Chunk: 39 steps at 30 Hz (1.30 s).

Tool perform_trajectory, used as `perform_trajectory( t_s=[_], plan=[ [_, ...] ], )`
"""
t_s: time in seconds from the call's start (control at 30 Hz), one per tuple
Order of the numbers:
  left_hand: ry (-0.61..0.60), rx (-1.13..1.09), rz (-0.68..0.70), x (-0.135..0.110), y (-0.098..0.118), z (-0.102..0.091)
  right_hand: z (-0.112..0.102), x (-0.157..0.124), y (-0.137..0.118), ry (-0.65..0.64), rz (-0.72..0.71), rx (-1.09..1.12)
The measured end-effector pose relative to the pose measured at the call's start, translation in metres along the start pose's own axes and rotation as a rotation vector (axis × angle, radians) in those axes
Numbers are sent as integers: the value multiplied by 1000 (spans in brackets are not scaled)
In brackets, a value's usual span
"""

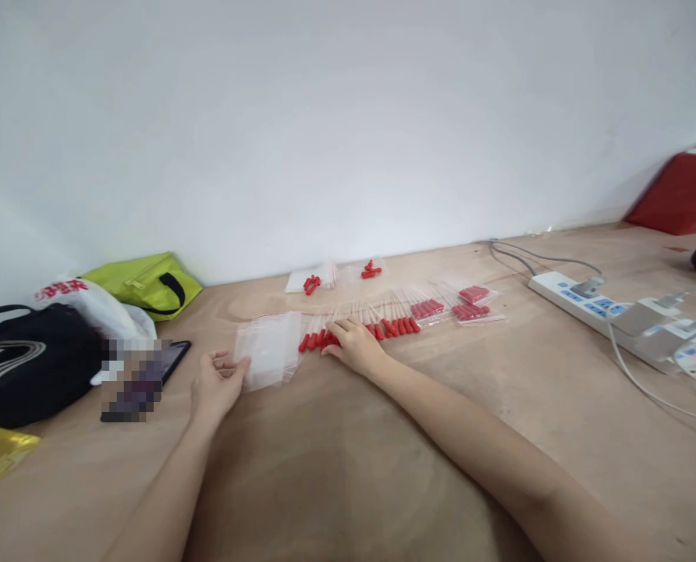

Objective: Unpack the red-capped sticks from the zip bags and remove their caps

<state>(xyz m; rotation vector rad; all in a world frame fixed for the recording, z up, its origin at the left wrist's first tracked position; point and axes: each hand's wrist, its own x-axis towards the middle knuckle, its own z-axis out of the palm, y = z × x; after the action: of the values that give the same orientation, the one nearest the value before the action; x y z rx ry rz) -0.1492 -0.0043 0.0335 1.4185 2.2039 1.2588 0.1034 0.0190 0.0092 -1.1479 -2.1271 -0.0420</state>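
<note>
My right hand [353, 343] lies palm down on a row of thin clear sticks with red caps [383, 326], its fingers spread flat over the left part of the row. My left hand [216, 384] rests on the wooden table [336, 460] with fingers loosely curled, its thumb touching the edge of a stack of empty clear zip bags [269, 351]. Filled bags of red-capped sticks [470, 304] sit to the right of the row. Two more small bags with red caps [336, 275] lie near the wall.
A black bag [29, 363], a white plastic bag [90, 304] and a green pouch [149, 282] sit at the left, with a phone [149, 375] beside them. A white power strip [611, 312] with cables lies at the right; a red box [684, 195] stands behind it.
</note>
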Motion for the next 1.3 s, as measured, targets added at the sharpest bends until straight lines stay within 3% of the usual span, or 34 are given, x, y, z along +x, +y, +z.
perform_trajectory(
  t_s=[0.2,0.33,0.47,0.6,0.67,0.93,1.1,1.3],
  plan=[
    [-62,222,119,-5,1,6,-28,-25,12,67,18,-119],
    [113,412,380,-15,6,8,-60,-53,46,121,107,-187],
    [264,399,664,-36,13,16,-89,-78,92,29,188,-333],
    [141,333,966,-60,23,31,-98,-85,123,-84,270,-436],
    [52,330,1052,-67,27,37,-96,-82,128,-115,288,-458],
    [-62,297,1075,-68,30,40,-91,-69,131,-108,315,-534],
    [-83,289,1099,-68,31,39,-95,-58,139,-258,281,-487],
    [-133,267,1079,-70,31,39,-91,-54,144,-254,259,-413]
  ],
)
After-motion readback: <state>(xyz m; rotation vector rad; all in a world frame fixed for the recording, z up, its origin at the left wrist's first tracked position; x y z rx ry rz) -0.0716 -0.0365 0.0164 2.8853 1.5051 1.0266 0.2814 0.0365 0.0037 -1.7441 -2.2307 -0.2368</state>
